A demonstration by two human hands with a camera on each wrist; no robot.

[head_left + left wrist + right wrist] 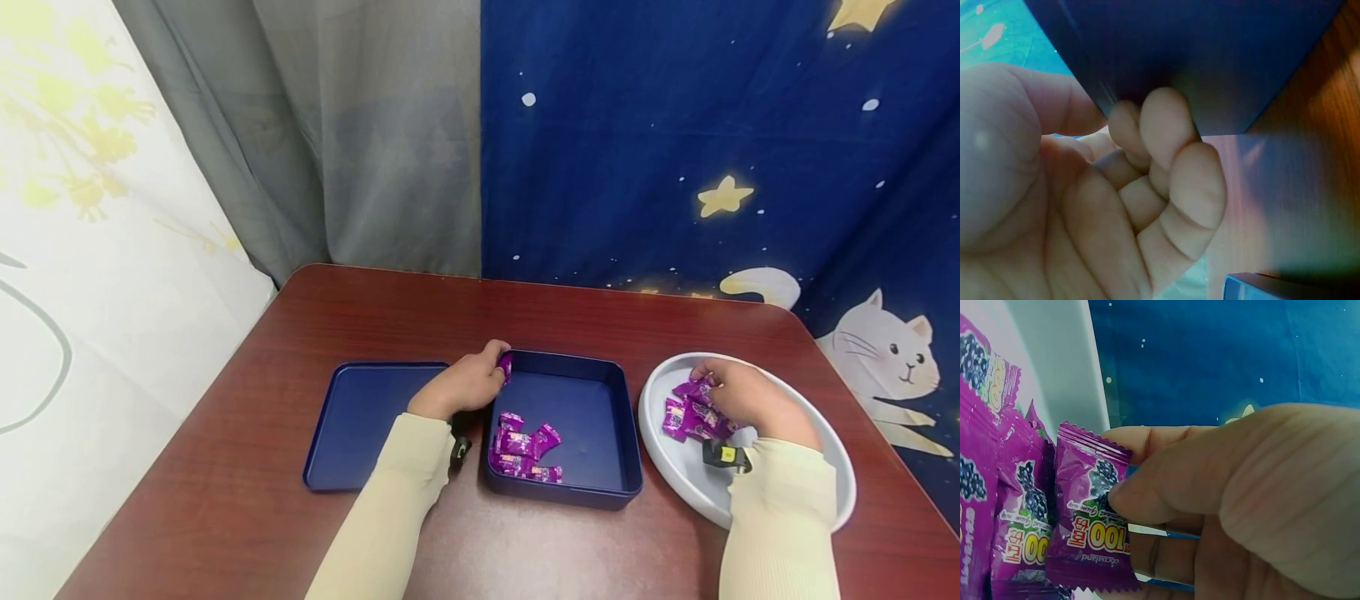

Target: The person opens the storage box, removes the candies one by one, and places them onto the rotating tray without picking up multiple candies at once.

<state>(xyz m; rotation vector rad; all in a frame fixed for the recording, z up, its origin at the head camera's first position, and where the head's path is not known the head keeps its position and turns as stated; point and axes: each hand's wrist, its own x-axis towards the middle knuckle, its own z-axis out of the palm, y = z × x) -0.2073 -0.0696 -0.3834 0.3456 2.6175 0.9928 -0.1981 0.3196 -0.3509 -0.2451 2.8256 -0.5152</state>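
In the head view my left hand (465, 382) holds the back left corner of a dark blue box (581, 433). The left wrist view shows its curled fingers (1197, 187) against the box's outer wall (1222, 62), thumb at the rim. A purple wrapped candy (506, 367) shows at the fingertips in that corner. Several more candies (517, 443) lie at the box's front left. My right hand (742, 392), over a round white tray (840, 471), pinches a purple grape candy (1091, 512) between thumb and fingers. Other candies (1022, 506) lie beside it.
A flat dark blue lid (367, 425) lies left of the box, partly behind my left forearm. The red-brown table (247, 467) ends at a grey curtain (397, 150) and a blue starry curtain (637, 125). A white patterned cloth (112, 317) hangs at the left.
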